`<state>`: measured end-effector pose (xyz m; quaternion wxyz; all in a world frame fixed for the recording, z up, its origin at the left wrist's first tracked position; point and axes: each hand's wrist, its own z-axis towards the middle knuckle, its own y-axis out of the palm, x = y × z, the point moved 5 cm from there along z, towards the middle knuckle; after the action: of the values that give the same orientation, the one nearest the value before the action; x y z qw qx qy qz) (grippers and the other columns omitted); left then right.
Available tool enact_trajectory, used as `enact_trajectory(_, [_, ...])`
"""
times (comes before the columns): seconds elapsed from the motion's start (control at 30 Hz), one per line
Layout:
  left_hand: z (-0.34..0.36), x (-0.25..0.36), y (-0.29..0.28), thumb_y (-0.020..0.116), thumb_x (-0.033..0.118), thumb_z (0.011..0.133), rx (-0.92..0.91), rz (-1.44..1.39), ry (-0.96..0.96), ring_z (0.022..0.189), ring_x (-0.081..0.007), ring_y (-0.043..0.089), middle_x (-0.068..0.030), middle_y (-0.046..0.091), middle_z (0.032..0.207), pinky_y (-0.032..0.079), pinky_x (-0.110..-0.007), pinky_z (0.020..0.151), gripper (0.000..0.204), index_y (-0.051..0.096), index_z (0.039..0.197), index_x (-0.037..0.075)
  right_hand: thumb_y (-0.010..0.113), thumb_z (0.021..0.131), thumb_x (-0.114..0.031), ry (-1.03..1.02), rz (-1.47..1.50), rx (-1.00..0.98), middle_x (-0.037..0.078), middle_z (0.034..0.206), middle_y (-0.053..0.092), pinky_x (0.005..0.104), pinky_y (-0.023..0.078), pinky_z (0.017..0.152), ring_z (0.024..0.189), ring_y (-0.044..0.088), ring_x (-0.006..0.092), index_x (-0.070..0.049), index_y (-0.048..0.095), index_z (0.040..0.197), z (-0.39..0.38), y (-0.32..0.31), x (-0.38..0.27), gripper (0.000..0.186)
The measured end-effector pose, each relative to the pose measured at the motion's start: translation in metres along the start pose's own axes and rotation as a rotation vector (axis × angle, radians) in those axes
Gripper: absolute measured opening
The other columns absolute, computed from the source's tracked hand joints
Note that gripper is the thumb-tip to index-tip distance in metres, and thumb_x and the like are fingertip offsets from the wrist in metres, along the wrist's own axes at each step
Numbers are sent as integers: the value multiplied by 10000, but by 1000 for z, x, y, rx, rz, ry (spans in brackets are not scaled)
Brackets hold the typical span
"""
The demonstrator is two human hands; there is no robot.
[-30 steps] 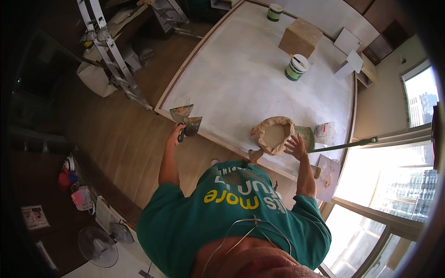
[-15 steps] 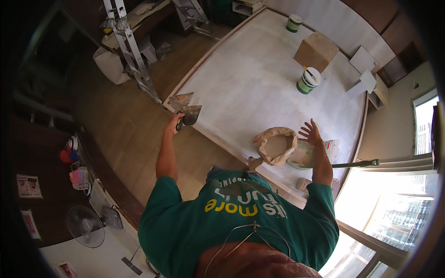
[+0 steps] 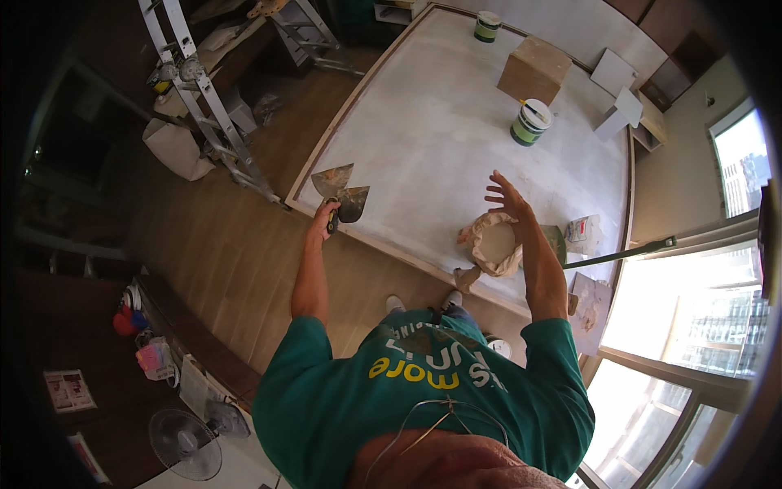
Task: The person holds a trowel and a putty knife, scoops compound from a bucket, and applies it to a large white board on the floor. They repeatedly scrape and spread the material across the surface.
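Observation:
My left hand [image 3: 322, 220] is closed round the handles of two broad-bladed putty knives [image 3: 353, 204], held over the near left edge of a low white-topped platform [image 3: 391, 138]. Their stained blades fan apart. My right hand [image 3: 508, 197] is open, its fingers spread and nothing in it. It reaches over the platform just above the far side of a rolled-down brown paper bag [image 3: 481, 262], which holds pale grey powder [image 3: 495, 243]. My right forearm passes beside the bag and partly covers a green object [image 3: 555, 242] behind it.
A green pole [image 3: 623, 252] juts right, near a white plastic bag [image 3: 582, 235]. Farther back stand a lidded bucket [image 3: 533, 125] with a small tool on top, a cardboard box [image 3: 533, 69] and another bucket [image 3: 487, 27]. An aluminium ladder [image 3: 213, 112] stands left; a fan [image 3: 186, 444] is lower left.
My right hand has moved left and away from me, toward the paper bag, fingers still spread. My left hand keeps both putty knives, now slightly farther right. The whole view has shifted a little.

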<state>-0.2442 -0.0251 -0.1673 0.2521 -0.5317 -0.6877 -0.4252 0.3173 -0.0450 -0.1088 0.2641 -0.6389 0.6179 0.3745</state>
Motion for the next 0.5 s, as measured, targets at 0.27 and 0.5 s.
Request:
enact_trajectory(0.27, [-23,-29,6,742,156,822,-52,-173,39,983,-186,647,-72,659,1087,535,-314,867,325,590,1095,65,584,686,-834,-432,-781,-398,138,1561,322,560,376,1081,1398,358,385,-178,271,1551,20,338,-251,1130])
enact_trajectory(0.5, [-122,-60,-46,731,175,828,205,-184,80,886,-195,645,-62,639,1003,540,-347,804,319,577,1080,53,549,671,-883,-385,-879,-73,142,1603,226,627,323,1097,1435,294,397,-179,270,1548,92,221,-317,1158])
